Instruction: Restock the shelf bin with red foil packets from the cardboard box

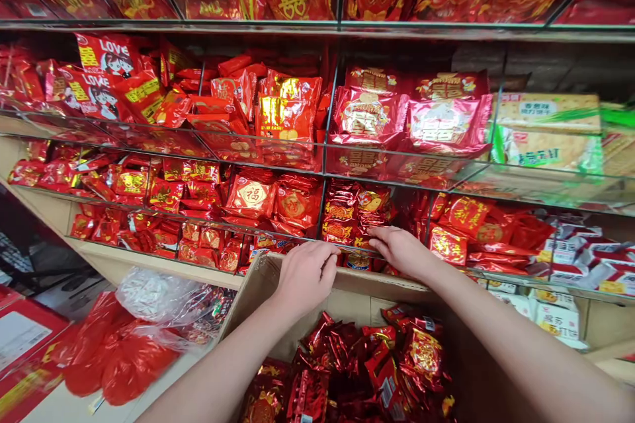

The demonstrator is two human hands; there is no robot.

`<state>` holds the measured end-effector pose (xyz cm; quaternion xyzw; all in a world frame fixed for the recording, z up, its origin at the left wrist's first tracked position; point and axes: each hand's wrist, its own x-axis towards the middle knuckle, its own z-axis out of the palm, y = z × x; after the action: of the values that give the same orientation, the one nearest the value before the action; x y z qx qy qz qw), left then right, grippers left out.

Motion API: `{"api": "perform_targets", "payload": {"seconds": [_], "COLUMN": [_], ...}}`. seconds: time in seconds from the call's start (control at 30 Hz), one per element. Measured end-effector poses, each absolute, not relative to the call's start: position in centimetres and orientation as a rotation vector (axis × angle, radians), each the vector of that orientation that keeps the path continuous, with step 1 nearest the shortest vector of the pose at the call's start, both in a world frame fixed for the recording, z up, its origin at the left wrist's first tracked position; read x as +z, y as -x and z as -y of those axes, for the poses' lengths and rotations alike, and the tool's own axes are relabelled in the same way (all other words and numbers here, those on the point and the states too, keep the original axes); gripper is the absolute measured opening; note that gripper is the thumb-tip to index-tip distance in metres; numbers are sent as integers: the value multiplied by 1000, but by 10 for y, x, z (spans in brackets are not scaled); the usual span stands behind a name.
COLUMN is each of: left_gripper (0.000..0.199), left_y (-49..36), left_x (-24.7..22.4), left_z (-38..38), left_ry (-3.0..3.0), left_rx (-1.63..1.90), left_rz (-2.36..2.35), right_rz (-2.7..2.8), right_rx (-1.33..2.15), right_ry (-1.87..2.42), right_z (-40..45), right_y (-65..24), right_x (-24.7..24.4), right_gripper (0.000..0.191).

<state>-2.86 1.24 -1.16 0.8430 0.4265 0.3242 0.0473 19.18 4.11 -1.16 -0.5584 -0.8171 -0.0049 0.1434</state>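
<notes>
My left hand [310,274] is curled over the far rim of an open cardboard box [354,277], next to the shelf's front edge. Its fingertips are turned away, so whatever it may grip is hidden. My right hand [403,250] reaches past the box, fingers stretched out against shiny red snack packets [342,211] in a shelf compartment. Nothing shows in its grasp. Inside the box, below my forearms, lies a loose heap of similar red packets [387,363] with gold print.
Shelves with clear dividers and front lips [446,172] hold red wrapped sweets and biscuits. Green-white cracker packs [548,129] sit at right. Red plastic bags [124,350] and a clear bag [159,294] lie left of the box. A red carton [24,344] stands further left.
</notes>
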Motion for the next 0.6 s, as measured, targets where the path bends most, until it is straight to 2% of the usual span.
{"api": "perform_targets", "payload": {"seconds": [0.17,0.27,0.43,0.6], "left_gripper": [21,21,21,21], "left_y": [31,30,26,23], "left_x": [-13,-14,-17,-18], "left_z": [-12,-12,-12,-12], "left_ry": [-2619,-2635,-2649,-2680], "left_rx": [964,954,959,976], "left_rz": [-1312,-1330,-1353,-1369], "right_rz": [2295,2123,2107,2417], "right_rx": [-122,-183,114,367], "right_ry": [1489,1365,1421,1717], "right_z": [-30,1,64,82], "right_y": [-199,-200,-201,-221], "right_x": [-10,5,9,-44], "right_gripper": [37,29,20,20]}}
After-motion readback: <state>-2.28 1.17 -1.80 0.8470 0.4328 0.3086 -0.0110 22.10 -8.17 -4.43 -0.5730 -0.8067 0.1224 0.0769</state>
